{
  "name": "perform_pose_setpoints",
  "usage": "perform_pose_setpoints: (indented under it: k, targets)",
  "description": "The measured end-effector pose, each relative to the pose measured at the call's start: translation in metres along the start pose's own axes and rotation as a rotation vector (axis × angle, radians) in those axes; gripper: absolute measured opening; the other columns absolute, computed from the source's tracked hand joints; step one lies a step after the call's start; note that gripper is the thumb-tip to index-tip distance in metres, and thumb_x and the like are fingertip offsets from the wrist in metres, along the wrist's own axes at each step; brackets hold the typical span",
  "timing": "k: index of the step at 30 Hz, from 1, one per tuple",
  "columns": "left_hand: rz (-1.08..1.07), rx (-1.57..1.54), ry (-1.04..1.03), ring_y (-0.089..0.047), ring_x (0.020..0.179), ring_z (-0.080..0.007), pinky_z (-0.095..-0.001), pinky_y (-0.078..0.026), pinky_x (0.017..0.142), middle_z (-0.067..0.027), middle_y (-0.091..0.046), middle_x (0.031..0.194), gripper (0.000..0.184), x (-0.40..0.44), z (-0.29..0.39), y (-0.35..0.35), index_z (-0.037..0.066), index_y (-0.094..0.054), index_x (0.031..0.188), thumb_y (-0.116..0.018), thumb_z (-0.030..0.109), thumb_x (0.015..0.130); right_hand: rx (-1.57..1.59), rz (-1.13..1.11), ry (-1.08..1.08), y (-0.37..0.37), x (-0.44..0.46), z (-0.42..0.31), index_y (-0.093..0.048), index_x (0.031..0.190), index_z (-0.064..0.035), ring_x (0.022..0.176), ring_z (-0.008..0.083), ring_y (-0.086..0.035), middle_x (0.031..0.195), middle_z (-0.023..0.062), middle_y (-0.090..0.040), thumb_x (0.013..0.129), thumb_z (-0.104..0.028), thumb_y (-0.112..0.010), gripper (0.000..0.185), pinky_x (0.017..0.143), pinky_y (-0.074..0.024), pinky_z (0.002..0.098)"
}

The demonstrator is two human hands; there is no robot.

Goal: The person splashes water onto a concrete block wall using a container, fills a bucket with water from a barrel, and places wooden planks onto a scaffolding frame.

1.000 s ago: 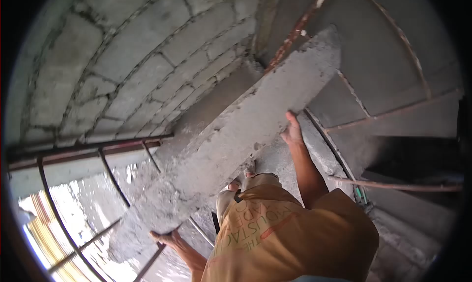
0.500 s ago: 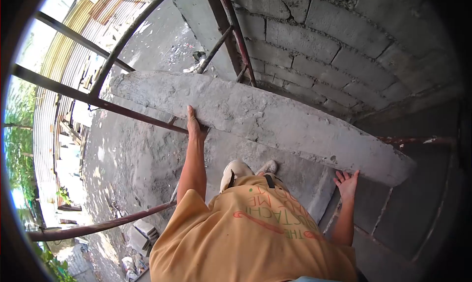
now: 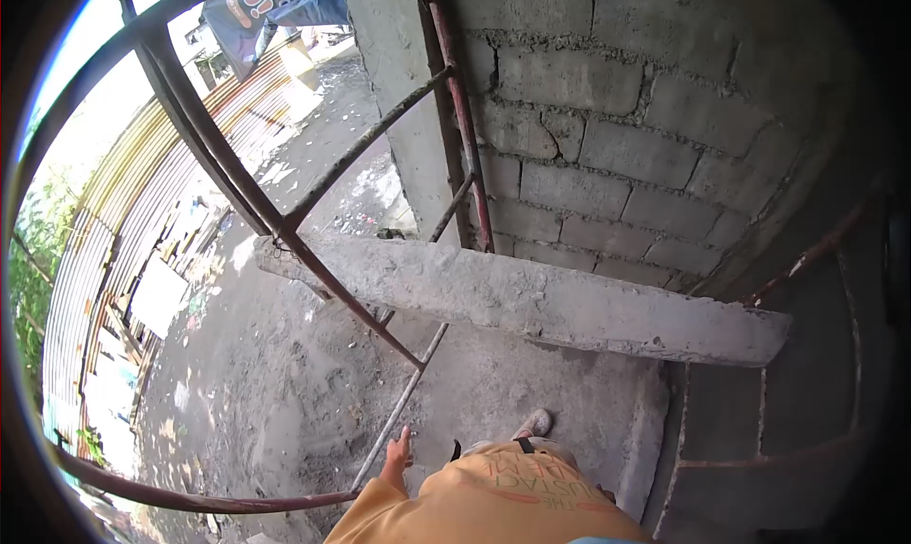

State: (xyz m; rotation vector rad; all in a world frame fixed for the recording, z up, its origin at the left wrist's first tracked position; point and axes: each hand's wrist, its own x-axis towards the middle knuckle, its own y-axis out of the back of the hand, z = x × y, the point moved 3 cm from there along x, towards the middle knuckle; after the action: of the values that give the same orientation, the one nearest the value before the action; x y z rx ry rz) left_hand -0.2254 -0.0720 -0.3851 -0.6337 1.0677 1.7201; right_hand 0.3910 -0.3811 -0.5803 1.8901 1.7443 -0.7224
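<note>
My left hand [image 3: 399,451] is low in the view beside my shirt, its thumb raised apart from the other fingers, and nothing shows in it. Close by on its left runs a thin slanted metal bar [image 3: 403,399] of the scaffold frame. My right hand is out of sight. In front of me, a long, thick, cement-crusted plank [image 3: 512,293] lies across the scaffold, its right end nearer to me and slightly lower in view. Neither hand touches it. A curved scaffold pipe [image 3: 209,502] passes below my left arm.
A hollow-block wall [image 3: 607,117] rises behind the plank, with a grey concrete column [image 3: 394,89] to its left. Reddish scaffold pipes [image 3: 460,117] stand against it. Rough concrete ground [image 3: 285,392] lies below. Corrugated metal sheets [image 3: 114,212] line the far left.
Both hands have come away from the plank. My left hand is lower, and my right hand has left the view. The view has tilted up, showing more wall and scaffold.
</note>
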Motion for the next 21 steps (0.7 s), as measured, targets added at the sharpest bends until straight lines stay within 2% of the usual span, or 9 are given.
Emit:
perform_pose_setpoints:
  k: [2, 7, 8, 11, 12, 17, 19, 20, 21]
  targets:
    - [0.017, 0.029, -0.006, -0.063, 0.083, -0.0349, -0.0427, -0.053, 0.061, -0.0219, -0.057, 0.11, 0.091, 0.0, -0.026, 0.031, -0.008, -0.042, 0.128, -0.057, 0.068, 0.08, -0.829, 0.2, -0.037, -0.036, -0.023, -0.039, -0.055, 0.097, -0.0049, 0.063, 0.0271, -0.059, 0.08, 0.0092, -0.054, 0.09, -0.04, -0.056, 0.036, 0.046, -0.0464, 0.0448]
    - [-0.071, -0.103, 0.012, -0.059, 0.07, -0.0305, -0.0443, -0.051, 0.058, -0.0162, -0.058, 0.093, 0.088, 0.019, -0.052, 0.049, -0.004, -0.044, 0.129, -0.056, 0.069, 0.08, 0.193, 0.633, -0.353, -0.085, -0.115, -0.167, -0.053, 0.104, -0.0076, 0.067, 0.024, -0.057, 0.08, 0.0056, -0.055, 0.09, -0.045, -0.058, 0.04, 0.054, -0.0478, 0.0415]
    - [-0.144, -0.181, 0.047, -0.06, 0.082, -0.0338, -0.0483, -0.051, 0.067, -0.0191, -0.056, 0.105, 0.089, 0.021, -0.049, 0.039, -0.001, -0.04, 0.133, -0.053, 0.07, 0.081, 0.076, 0.654, -0.304, -0.077, -0.107, -0.181, -0.055, 0.107, -0.0092, 0.07, 0.0258, -0.058, 0.084, 0.0068, -0.056, 0.092, -0.044, -0.055, 0.038, 0.052, -0.0471, 0.0426]
    - [-0.357, -0.263, 0.025, -0.044, 0.119, -0.0411, -0.0561, -0.044, 0.09, -0.0235, -0.039, 0.136, 0.096, 0.008, -0.026, -0.013, 0.006, -0.027, 0.144, -0.048, 0.074, 0.08, -0.21, 0.748, 0.193, -0.053, -0.061, -0.287, -0.06, 0.107, -0.0046, 0.065, 0.013, -0.056, 0.084, 0.0017, -0.058, 0.093, -0.042, -0.054, 0.041, 0.055, -0.0463, 0.0268]
    - [-0.426, -0.316, 0.058, -0.034, 0.131, -0.0423, -0.0581, -0.04, 0.097, -0.0231, -0.03, 0.145, 0.096, -0.005, -0.01, -0.037, 0.011, -0.023, 0.148, -0.046, 0.075, 0.081, -0.167, 0.704, 0.292, -0.064, -0.055, -0.351, -0.056, 0.119, 0.004, 0.11, 0.0243, -0.058, 0.115, 0.0152, -0.063, 0.095, -0.038, -0.054, 0.049, 0.095, -0.0423, 0.0304]
    - [-0.862, -0.54, 0.104, -0.013, 0.141, -0.0447, -0.0619, -0.024, 0.108, -0.0233, -0.007, 0.155, 0.1, -0.146, 0.07, -0.147, 0.012, -0.008, 0.151, -0.036, 0.079, 0.082, -0.388, 0.689, 1.067, -0.211, -0.129, -0.61, -0.05, 0.128, 0.0016, 0.125, 0.0353, -0.046, 0.131, 0.0212, -0.051, 0.096, -0.043, -0.048, 0.055, 0.103, -0.036, 0.0403]
    - [-1.008, -0.672, 0.189, -0.013, 0.141, -0.0446, -0.0611, -0.021, 0.109, -0.0234, -0.005, 0.155, 0.101, -0.231, 0.118, -0.174, 0.012, -0.007, 0.151, -0.037, 0.079, 0.081, -0.583, 0.641, 1.219, -0.267, -0.145, -0.622, -0.05, 0.13, -0.0023, 0.128, 0.0368, -0.041, 0.135, 0.0223, -0.047, 0.097, -0.042, -0.044, 0.052, 0.105, -0.0345, 0.0424]
    - [-1.238, -0.782, 0.153, -0.015, 0.139, -0.0456, -0.06, -0.02, 0.109, -0.0227, -0.001, 0.155, 0.104, -0.273, 0.151, -0.179, 0.01, -0.005, 0.151, -0.033, 0.081, 0.081, -0.762, 0.539, 1.147, -0.264, -0.081, -0.568, -0.049, 0.132, -0.0049, 0.13, 0.037, -0.039, 0.137, 0.0216, -0.045, 0.098, -0.041, -0.043, 0.051, 0.106, -0.0333, 0.0432]
    - [-1.366, -0.734, -0.102, -0.02, 0.138, -0.0446, -0.0598, -0.02, 0.109, -0.0236, -0.009, 0.154, 0.108, -0.304, 0.185, -0.182, 0.008, -0.004, 0.151, -0.03, 0.083, 0.079, -0.935, 0.429, 1.083, -0.262, -0.02, -0.515, -0.048, 0.135, -0.0074, 0.131, 0.0373, -0.037, 0.14, 0.021, -0.043, 0.098, -0.041, -0.041, 0.05, 0.107, -0.0321, 0.044]
